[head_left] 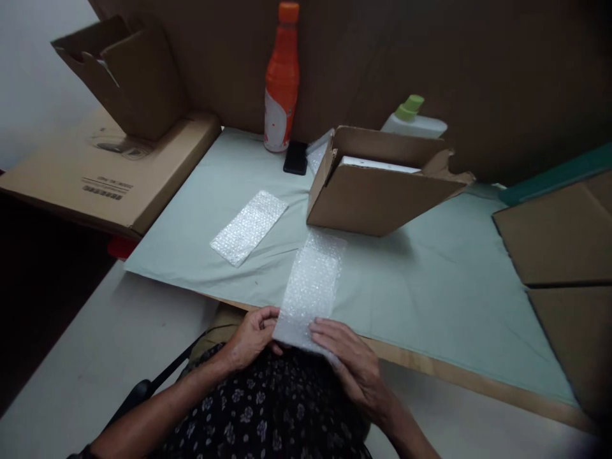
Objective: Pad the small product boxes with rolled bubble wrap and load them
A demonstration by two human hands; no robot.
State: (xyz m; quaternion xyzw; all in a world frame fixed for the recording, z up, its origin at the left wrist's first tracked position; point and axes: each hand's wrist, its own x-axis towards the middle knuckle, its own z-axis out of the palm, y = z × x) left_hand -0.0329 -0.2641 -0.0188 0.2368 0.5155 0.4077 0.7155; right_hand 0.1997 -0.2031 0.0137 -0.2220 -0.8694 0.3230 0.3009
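A clear bubble wrap pouch [313,280] extends from the table's front edge up toward a cardboard box. At its lower left corner, my left hand [255,335] has curled fingers pinching the edge. My right hand [351,354] lies over the lower right corner, its fingers on top and the thumb below, gripping it. Whether anything is inside the pouch I cannot tell. A second bubble wrap pouch [249,227] lies flat on the cloth to the left, apart from both hands.
Behind the pouch stands an open cardboard box [368,197] with white items inside. An orange bottle [282,83], a black phone [296,158] and a white bottle with a green cap [414,121] are at the back. Cartons [109,172] flank the left; more cardboard [564,236] is right.
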